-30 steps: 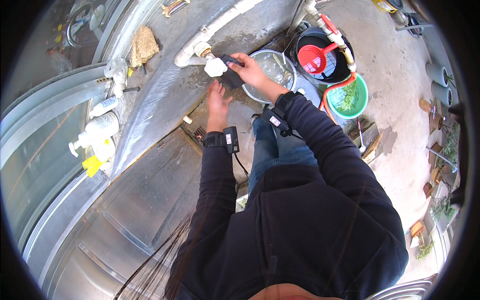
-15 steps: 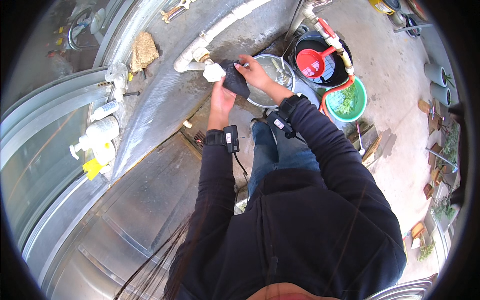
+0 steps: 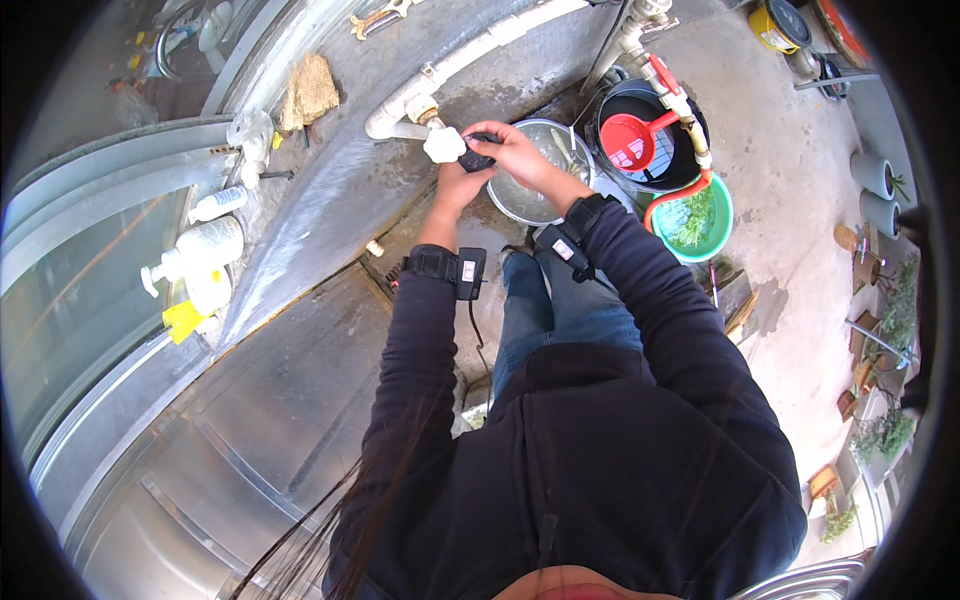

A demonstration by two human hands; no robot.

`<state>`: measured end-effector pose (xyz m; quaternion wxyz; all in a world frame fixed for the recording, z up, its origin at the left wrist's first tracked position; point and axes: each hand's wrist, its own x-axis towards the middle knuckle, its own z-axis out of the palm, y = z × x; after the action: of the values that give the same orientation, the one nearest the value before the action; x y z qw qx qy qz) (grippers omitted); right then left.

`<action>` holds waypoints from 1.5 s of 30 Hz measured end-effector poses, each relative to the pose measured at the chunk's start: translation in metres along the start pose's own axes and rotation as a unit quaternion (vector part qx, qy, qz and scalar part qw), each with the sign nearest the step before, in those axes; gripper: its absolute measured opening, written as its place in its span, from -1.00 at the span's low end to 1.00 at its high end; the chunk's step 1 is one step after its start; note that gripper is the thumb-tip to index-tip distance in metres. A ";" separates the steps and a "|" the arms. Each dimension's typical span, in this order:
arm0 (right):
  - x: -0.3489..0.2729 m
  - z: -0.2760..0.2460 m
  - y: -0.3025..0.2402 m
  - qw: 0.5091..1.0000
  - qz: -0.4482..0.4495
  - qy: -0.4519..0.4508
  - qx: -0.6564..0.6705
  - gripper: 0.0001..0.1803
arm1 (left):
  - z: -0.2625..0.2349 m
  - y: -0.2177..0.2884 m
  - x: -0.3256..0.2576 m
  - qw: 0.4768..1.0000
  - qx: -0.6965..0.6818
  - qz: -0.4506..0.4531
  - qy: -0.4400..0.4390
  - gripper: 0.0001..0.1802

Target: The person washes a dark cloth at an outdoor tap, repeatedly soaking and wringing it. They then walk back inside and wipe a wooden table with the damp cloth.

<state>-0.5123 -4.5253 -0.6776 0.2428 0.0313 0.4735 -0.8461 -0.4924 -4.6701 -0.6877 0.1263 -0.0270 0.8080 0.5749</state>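
The person wears a dark navy top with long sleeves (image 3: 420,360) and blue jeans (image 3: 545,310). Each wrist has a black strap with a small black box on it (image 3: 455,270). A thin black cable (image 3: 478,335) hangs from the left one. Both hands (image 3: 462,185) are bare. Long dark hair (image 3: 330,540) falls down the front.

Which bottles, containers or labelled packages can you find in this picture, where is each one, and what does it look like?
White pump bottle: lying on the ledge at left, yellow tag below.
Small white bottle: just above it, on its side.
Yellow tin: on the floor, top right, round, dark lid.
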 end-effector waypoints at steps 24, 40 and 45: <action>0.024 -0.019 -0.015 0.814 -0.015 -0.100 -0.573 -0.56 | -0.017 0.031 0.036 0.838 0.522 0.145 -0.067 -0.49; 0.025 -0.001 -0.034 0.541 -0.169 -0.205 -0.798 -0.76 | -0.024 0.008 0.021 0.958 0.247 0.053 -0.136 -0.60; 0.028 -0.006 -0.026 0.534 -0.185 -0.220 -0.796 -0.79 | -0.025 0.027 0.015 0.934 0.198 -0.228 -0.192 -0.83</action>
<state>-0.5489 -4.5202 -0.6685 0.1023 -0.4500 0.8781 -0.1264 -0.5160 -4.6833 -0.6587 0.4098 -0.0737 0.8379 0.3529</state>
